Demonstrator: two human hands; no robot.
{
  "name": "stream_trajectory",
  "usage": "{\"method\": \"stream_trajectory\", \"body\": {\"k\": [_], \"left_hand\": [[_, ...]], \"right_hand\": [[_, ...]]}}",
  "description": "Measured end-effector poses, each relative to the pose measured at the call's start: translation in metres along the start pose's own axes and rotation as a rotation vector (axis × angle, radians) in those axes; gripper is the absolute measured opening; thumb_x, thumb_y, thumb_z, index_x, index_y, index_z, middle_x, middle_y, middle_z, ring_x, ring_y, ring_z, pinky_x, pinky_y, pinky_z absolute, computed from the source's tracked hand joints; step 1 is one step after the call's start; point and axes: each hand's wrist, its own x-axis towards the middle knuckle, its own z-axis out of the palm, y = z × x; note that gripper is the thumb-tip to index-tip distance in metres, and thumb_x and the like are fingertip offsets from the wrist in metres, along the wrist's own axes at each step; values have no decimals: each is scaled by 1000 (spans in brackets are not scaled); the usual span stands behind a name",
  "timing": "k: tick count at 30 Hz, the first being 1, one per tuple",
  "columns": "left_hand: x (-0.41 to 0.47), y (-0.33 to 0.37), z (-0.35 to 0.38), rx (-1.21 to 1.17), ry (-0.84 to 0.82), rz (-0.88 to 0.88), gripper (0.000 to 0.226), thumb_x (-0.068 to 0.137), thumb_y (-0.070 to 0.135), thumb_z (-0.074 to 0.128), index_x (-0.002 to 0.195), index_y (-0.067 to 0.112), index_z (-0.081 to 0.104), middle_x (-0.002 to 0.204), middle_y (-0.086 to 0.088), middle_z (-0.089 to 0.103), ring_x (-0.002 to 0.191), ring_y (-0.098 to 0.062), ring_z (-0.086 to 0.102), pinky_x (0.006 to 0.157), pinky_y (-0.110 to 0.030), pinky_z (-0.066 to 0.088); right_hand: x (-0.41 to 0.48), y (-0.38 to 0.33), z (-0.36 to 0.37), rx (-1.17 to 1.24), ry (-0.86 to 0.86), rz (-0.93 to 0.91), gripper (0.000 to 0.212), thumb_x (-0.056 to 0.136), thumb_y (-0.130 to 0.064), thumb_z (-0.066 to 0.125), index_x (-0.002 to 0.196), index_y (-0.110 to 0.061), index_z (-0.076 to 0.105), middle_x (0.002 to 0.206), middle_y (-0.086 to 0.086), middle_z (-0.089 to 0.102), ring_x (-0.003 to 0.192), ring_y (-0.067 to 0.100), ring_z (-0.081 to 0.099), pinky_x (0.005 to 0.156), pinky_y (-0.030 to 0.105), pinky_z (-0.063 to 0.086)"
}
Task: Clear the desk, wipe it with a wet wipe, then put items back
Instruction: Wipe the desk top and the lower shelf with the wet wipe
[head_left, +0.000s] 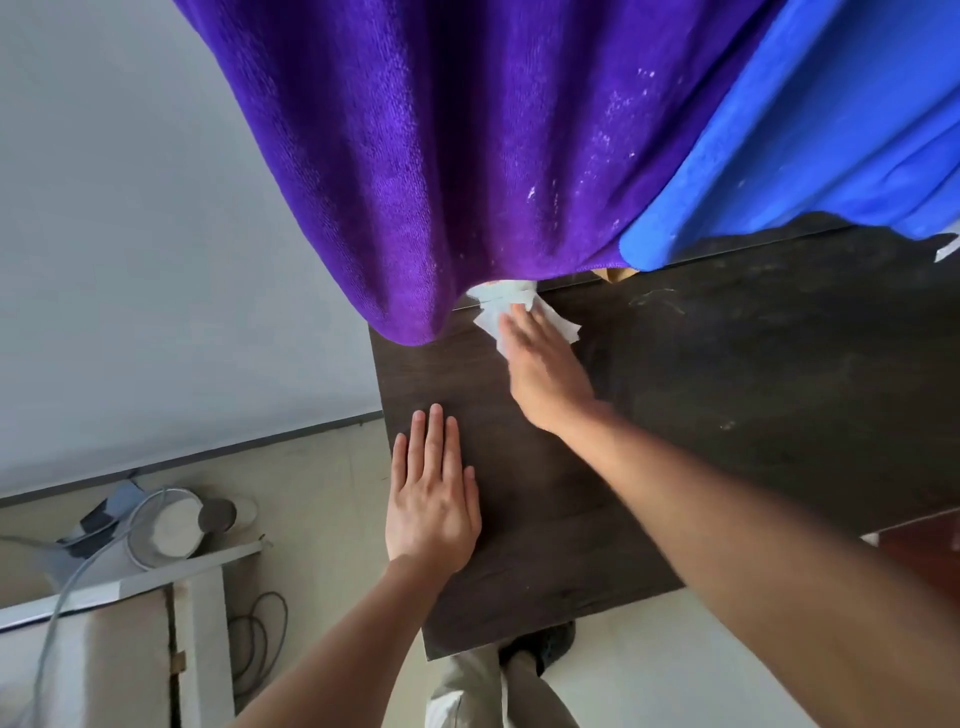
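While straight fingers (519, 332) pin the wet wipe (489, 323) to the far corner of the desk (727, 374), wiping is in hand.
On the right hand (540, 374) the fingers lie flat and close together on the wipe, pressing, not pinching, just below the hem of the purple cloth (441, 156); the left hand (434, 499) rests flat near the desk's left edge, fingers straight, bracing; judged best: even palm pressure so the wipe stays spread, overlapping strokes outward toward the pale smudges (660, 300), clear of the cloth.
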Motion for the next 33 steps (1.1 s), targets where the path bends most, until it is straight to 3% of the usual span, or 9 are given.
{"method": "stream_trajectory", "body": {"k": [4,7,9,12,18,22,27,29,33], "left_hand": [[0,1,0,10,-6,-2,56,95,28,27,144,0,31,154,-16,22,145,-29,13,116,-45,15],[0,2,0,24,-7,5,56,95,28,26,143,-1,31,154,-17,23,145,-29,14,116,-45,14],[0,2,0,37,-5,4,56,95,28,25,143,-1,30,154,-17,22,145,-29,13,116,-45,14],[-1,3,-1,57,-6,0,57,95,28,25,144,-1,30,154,-17,22,145,-29,14,116,-45,13],[2,14,4,87,26,-65,54,93,24,28,140,-3,36,151,-19,29,142,-33,22,115,-47,17],[-1,36,6,75,71,-211,52,93,22,26,138,-1,41,148,-20,34,140,-35,26,114,-47,21],[-13,102,12,4,108,-311,50,93,22,27,134,0,47,146,-22,37,138,-37,29,114,-45,21],[-19,128,17,-28,90,-333,49,93,22,29,134,1,47,145,-22,38,138,-36,30,113,-44,20],[-29,149,27,-24,71,-410,50,95,24,28,136,2,45,147,-20,37,139,-34,28,114,-44,18]], "right_hand": [[-21,115,-49,-113,69,301,52,80,8,44,131,-3,44,142,20,38,134,37,32,107,43,30],[-25,150,-87,-217,33,484,37,82,1,51,118,-8,54,134,16,45,115,40,43,83,40,46],[-18,133,-94,-269,56,466,27,84,-5,54,110,-5,62,122,16,54,104,38,47,73,34,44],[-12,89,-77,-22,114,450,19,85,-9,57,99,0,67,107,21,57,99,37,51,77,36,43],[-5,73,-40,62,44,12,11,82,-11,60,90,-8,69,100,18,55,92,36,53,71,40,49],[15,171,-69,-67,157,176,26,88,-16,55,113,-12,64,117,22,50,106,39,47,86,40,45],[20,215,-84,-76,207,363,26,89,-11,50,109,-1,64,116,23,50,106,39,47,85,41,41],[17,181,-73,5,156,224,27,87,-5,49,112,-3,61,117,21,47,107,36,45,84,38,39],[4,101,-39,107,-23,-308,20,82,-1,53,97,-8,64,113,13,55,96,33,48,78,44,46]]}}
